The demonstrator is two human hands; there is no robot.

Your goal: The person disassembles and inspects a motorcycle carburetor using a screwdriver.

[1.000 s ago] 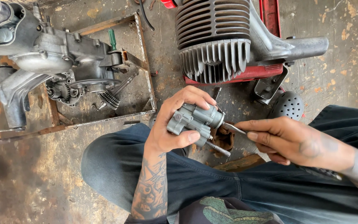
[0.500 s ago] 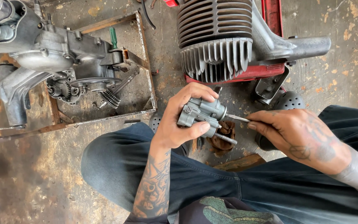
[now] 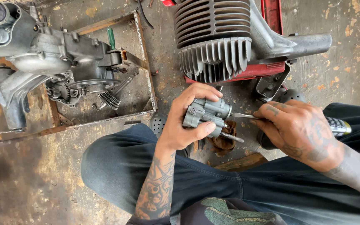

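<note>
The person sits low over the stained concrete floor point(image 3: 30, 187), knees apart in dark trousers, and holds a small grey cast-metal carburettor point(image 3: 207, 114) up between the legs, just in front of the finned engine cylinder point(image 3: 213, 46). The left hand point(image 3: 188, 121) is wrapped round the carburettor body: thumb pressed across the lower side, the other fingers curled over the top, clamped firmly on it. The right hand point(image 3: 301, 133) is closed round a screwdriver point(image 3: 246, 116), fingers bunched tight on the shaft near the blade, the striped handle sticking out behind the wrist; the flat tip meets the carburettor's right end.

The carburettor looks like a dense, rigid casting, light enough for one hand but solid, and I would judge its surface to be oily and so a little slippery. The body is the safe place to grip, as the left hand does. The thin threaded rod with its spring, poking out at the lower right, and the small screws look like the parts to keep fingers off, since they could bend or shift.

To the left, an engine crankcase point(image 3: 55, 54) with exposed gears rests in a rusty angle-iron frame point(image 3: 144, 62). A brown rag point(image 3: 223, 143) lies on the floor just below the hands.
</note>
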